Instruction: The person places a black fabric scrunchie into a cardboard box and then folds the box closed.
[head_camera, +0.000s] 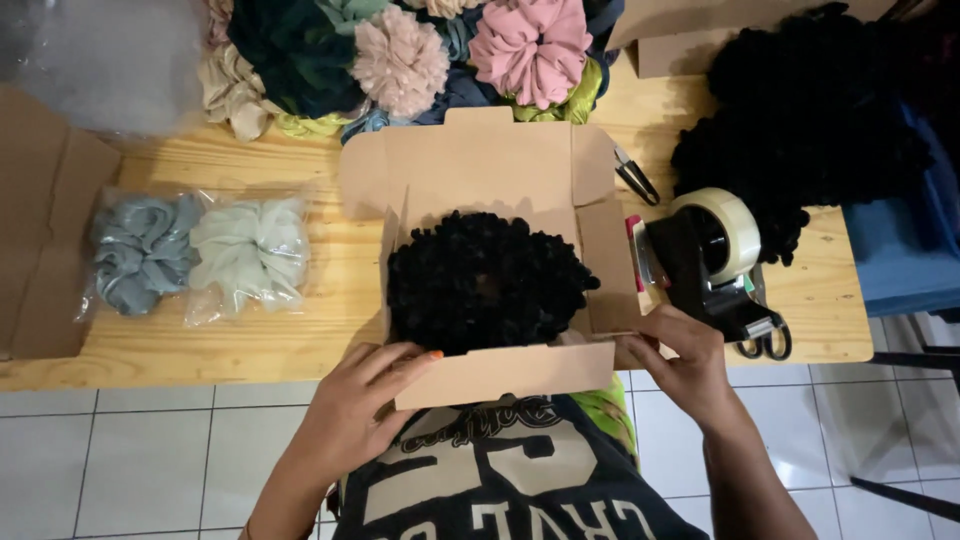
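Closest to us, our left hand (355, 405) grips the front wall of the open cardboard box (500, 180), fingers curled over its near flap and thumb up against the edge. Our right hand (685, 365) pinches the box's front right corner, fingers closed on the side flap where it meets the front wall. The box sits at the near edge of the wooden tabletop (330, 310), its front overhanging toward our body, its lid standing open at the back.

Inside the box lies a big black scrunchie (485, 280), filling almost the whole floor of it.

Just to the right of the box rests a tape dispenser (715, 255) with a roll of pale tape, and black-handled scissors (768, 340) lie touching its near end. A smaller pair of snips (635, 178) lies beside the lid's right flap.

To the left, well apart from the box, a clear bag (200, 255) holds a grey-blue scrunchie and a pale green one side by side.

Farther back, a heap of coloured scrunchies (420, 55) in pink, dark green, cream and yellow-green covers the rear of the tabletop, and a pile of black scrunchies (800, 110) spreads over the far right.
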